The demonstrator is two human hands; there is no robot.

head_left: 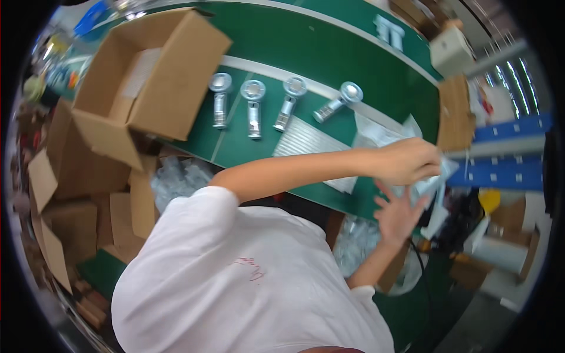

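Note:
My left arm reaches across to the right side of the green table. My left hand (409, 161) is closed, its fingers curled at the upper part of a crumpled clear plastic bag (449, 169). Just below it, my right hand (397, 216) has its fingers spread, close to the bag; the contact there is blurred. Several silver-blue handheld devices with round heads and short handles, one of them a device (253, 106) near the middle, lie in a spaced row beyond my left arm. A ribbed pale sheet (312, 147) lies partly under that arm.
An open cardboard box (182, 76) stands at the table's left, with more open cartons (73, 217) below. Bags of clear plastic (356, 241) sit under the near edge. A blue rack (500, 170) bounds the right side. Another pale device (388, 32) lies far back.

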